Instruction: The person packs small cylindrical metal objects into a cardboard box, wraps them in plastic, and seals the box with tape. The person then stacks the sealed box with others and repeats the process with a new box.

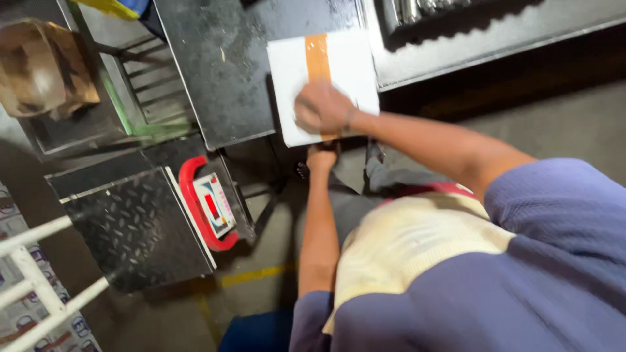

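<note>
Pressing down on a white box [324, 81], the right hand [323, 107] lies flat-ish on the lid, fingers curled over the brown tape strip [317, 55] that runs along the box's middle. Grip of this hand: palm contact on top, nothing enclosed.

Left hand [321, 158] sits just below the near edge of the box, at or under its rim; how far its grip is open, and whether it has hold of the box, cannot be told from this angle.

Box position: on the dark metal table [225, 72], its near edge overhanging the table's front edge.

To the left, lower down: a platform scale [137, 228] with a chequer-plate top, and beside it a display unit in a red frame [212, 205]. A yellow line [254, 275] marks the floor beneath.
</note>
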